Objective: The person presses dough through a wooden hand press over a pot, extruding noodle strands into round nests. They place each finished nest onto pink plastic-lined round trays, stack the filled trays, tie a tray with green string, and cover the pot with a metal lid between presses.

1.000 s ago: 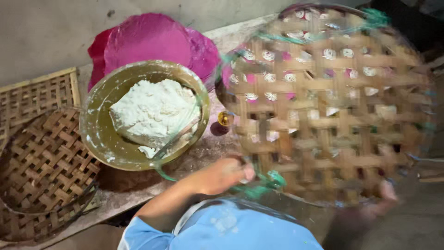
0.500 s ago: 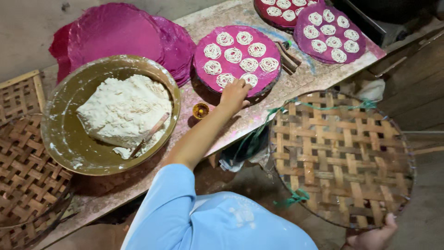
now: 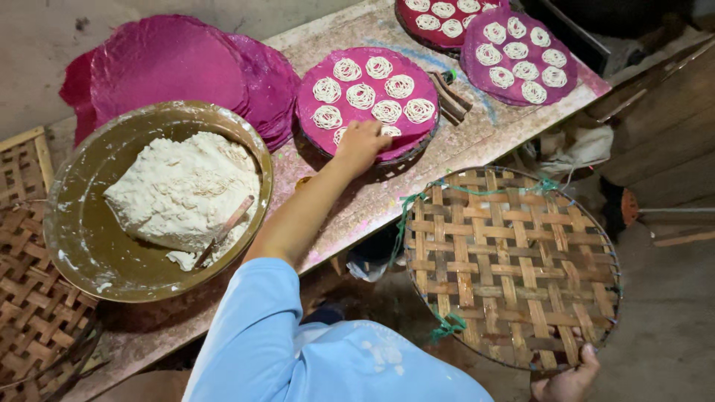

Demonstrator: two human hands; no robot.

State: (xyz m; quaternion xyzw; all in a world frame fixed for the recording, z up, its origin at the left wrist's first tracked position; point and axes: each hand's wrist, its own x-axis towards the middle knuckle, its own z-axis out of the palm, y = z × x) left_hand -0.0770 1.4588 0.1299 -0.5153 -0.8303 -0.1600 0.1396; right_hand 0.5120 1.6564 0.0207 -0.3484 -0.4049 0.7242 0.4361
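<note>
Head view shows your left hand stretched out over the table, fingers curled and resting on the near edge of a round pink mat that carries small white noodle coils. Whether those fingers pinch the mat or a coil, you cannot tell from here. Your right hand sits low at the frame's bottom edge, thumb closed over the rim of a round woven tray, which you hold out past the table's near edge, tilted toward you. Two more mats with coils lie farther right on the table. A stack of bare pink mats lies at the back left. Just in front of it stands a wide bowl holding a lump of white dough. More woven trays lie at far left.
</note>
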